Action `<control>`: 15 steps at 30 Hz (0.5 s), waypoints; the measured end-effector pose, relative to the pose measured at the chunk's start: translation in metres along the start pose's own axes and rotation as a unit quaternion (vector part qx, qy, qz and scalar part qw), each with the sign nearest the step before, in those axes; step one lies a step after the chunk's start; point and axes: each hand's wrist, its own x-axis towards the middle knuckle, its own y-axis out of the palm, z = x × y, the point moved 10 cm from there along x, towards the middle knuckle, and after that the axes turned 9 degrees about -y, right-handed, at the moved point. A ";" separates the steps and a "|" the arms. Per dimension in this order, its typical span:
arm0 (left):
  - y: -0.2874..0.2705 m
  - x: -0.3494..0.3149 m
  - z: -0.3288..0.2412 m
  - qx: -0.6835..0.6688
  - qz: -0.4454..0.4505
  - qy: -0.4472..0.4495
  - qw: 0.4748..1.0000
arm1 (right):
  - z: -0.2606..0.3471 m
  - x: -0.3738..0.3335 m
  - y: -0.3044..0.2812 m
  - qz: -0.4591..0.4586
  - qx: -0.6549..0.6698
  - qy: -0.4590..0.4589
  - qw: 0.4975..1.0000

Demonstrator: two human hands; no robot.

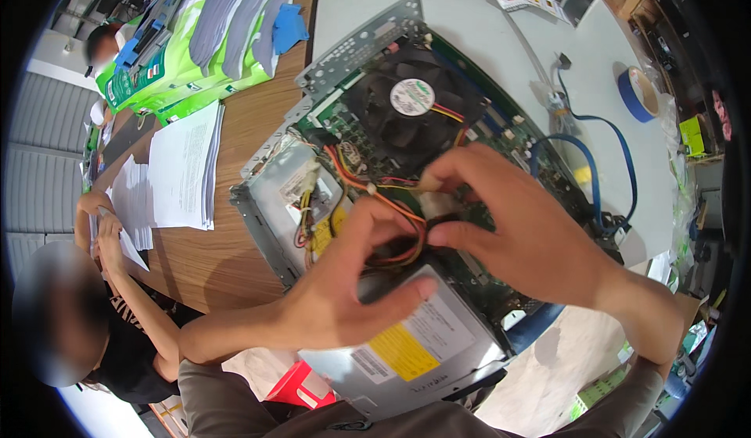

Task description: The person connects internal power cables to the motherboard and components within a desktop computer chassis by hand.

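Observation:
An opened desktop computer case lies before me, its green circuit board exposed beneath a black cooling fan. My right hand pinches a pale connector between thumb and fingers, over the board. To its left, my left hand has its fingers hooked round a bundle of orange, yellow and black power cables, with its thumb held apart. Below my hands sits a silver disc drive with a yellow label. A metal power supply box is at the case's left, partly behind wires.
Blue cables and a roll of blue tape lie on the white table at right. At left, paper stacks and a green pack rest on a wooden tabletop. Another person's hands handle papers there.

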 end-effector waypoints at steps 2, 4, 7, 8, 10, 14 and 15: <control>0.004 -0.012 -0.012 0.121 0.011 0.063 0.991 | 0.004 -0.001 0.000 -0.008 -0.007 0.019 1.000; 0.007 -0.024 -0.027 0.190 0.013 0.077 0.979 | 0.012 -0.003 -0.006 -0.047 -0.066 0.004 0.997; 0.015 -0.054 -0.035 0.295 -0.028 0.114 0.948 | 0.006 -0.010 -0.011 -0.055 -0.102 0.104 0.988; 0.018 -0.066 -0.034 0.354 -0.051 0.110 0.927 | 0.005 -0.012 -0.011 -0.079 -0.117 0.086 0.986; 0.031 -0.091 -0.017 0.377 -0.111 0.120 0.912 | 0.008 -0.012 -0.009 -0.070 -0.129 0.076 0.986; 0.041 -0.102 -0.034 0.489 -0.159 -0.012 0.857 | 0.027 -0.004 0.006 -0.061 -0.183 0.004 0.981; 0.046 -0.104 -0.036 0.486 -0.164 -0.007 0.858 | 0.037 -0.007 0.004 -0.061 -0.205 -0.019 0.977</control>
